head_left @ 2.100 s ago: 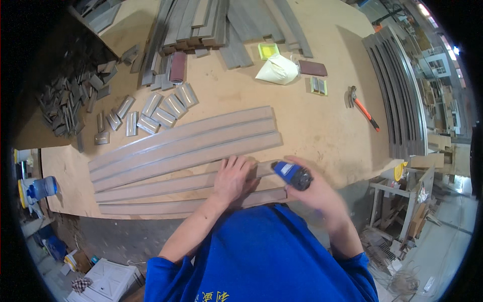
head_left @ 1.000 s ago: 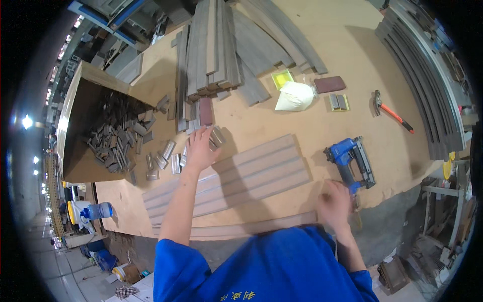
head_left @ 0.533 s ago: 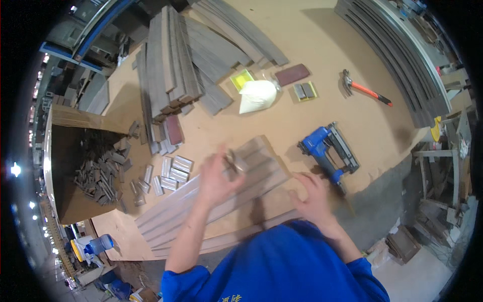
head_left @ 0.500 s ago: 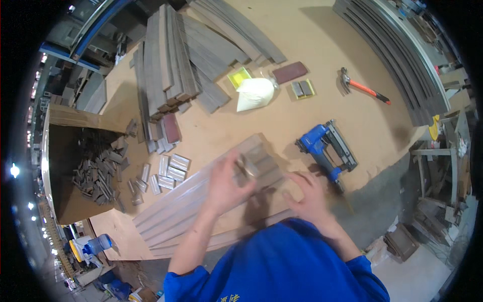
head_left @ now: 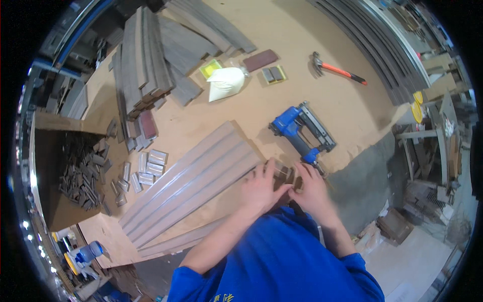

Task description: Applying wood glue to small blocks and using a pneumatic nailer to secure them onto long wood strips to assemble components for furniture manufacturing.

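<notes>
Just in front of my body, my left hand (head_left: 259, 190) and my right hand (head_left: 313, 192) meet near the table edge. Between their fingertips is a small brownish wooden block (head_left: 284, 173), partly covered by the fingers, and both hands close on it. To the left of my hands lies a wide row of pale wooden boards (head_left: 188, 173) with shiny lengthwise stripes. Beyond my right hand a blue and black nail gun (head_left: 302, 131) rests on its side. Several small blocks with shiny faces (head_left: 146, 178) lie off the boards' far left side.
A cardboard box (head_left: 60, 121) of small wooden pieces stands at left. Stacked grey boards (head_left: 146, 60) lie at the far left. A white bag (head_left: 225, 84), a dark red sanding block (head_left: 260, 60) and an orange-handled hammer (head_left: 337, 69) lie farther back. Long dark strips (head_left: 367, 45) line the right.
My left hand has moved right, off the striped boards, bringing the small block to my right hand. The view has shifted, so the table's things appear farther left and higher.
</notes>
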`<action>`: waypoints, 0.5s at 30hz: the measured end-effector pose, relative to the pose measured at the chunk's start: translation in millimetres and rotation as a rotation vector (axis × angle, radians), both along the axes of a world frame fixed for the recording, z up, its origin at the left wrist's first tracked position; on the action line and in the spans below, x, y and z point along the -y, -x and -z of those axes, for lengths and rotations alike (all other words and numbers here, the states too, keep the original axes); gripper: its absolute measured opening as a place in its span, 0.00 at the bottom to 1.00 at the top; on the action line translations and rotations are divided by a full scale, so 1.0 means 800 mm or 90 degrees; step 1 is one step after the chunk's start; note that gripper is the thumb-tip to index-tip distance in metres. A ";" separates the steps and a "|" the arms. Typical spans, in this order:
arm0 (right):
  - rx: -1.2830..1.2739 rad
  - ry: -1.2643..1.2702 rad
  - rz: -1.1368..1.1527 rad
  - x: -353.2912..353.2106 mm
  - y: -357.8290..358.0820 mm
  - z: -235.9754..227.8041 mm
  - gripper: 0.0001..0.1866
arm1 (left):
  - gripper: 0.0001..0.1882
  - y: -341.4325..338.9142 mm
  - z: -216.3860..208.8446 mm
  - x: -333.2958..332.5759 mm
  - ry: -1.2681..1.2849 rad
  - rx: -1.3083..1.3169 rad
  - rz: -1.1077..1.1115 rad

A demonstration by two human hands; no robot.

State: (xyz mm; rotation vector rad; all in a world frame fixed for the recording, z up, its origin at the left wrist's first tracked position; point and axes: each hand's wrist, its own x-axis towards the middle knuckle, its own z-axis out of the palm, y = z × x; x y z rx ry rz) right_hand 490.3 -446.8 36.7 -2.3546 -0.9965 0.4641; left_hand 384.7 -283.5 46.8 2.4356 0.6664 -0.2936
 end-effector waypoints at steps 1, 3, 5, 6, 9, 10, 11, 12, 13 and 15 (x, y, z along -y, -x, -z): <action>0.000 0.003 0.014 -0.001 0.003 0.006 0.41 | 0.45 0.017 0.013 -0.001 -0.028 0.093 -0.013; 0.095 0.004 0.005 -0.005 0.006 0.018 0.39 | 0.40 0.059 0.030 -0.010 -0.050 0.159 0.033; 0.121 -0.008 0.031 -0.008 0.007 0.026 0.34 | 0.36 0.091 0.028 -0.015 -0.028 0.096 0.143; 0.119 -0.017 0.037 -0.011 0.005 0.030 0.31 | 0.36 0.096 0.028 -0.015 -0.031 0.093 0.149; 0.111 -0.034 0.052 -0.015 -0.002 0.032 0.25 | 0.32 0.106 0.032 -0.019 -0.074 0.097 0.179; 0.098 -0.032 0.058 -0.015 -0.002 0.033 0.25 | 0.31 0.110 0.037 -0.022 -0.060 0.105 0.146; 0.086 -0.029 0.063 -0.015 -0.003 0.034 0.24 | 0.29 0.114 0.041 -0.025 -0.045 0.113 0.112; 0.085 -0.027 0.066 -0.011 -0.007 0.035 0.24 | 0.29 0.116 0.035 -0.027 -0.044 0.113 0.115; 0.071 -0.015 0.028 -0.006 -0.008 0.034 0.24 | 0.28 0.121 0.020 -0.031 0.004 0.140 0.029; 0.054 -0.001 -0.009 -0.006 -0.007 0.032 0.25 | 0.27 0.130 0.003 -0.040 0.053 0.164 -0.058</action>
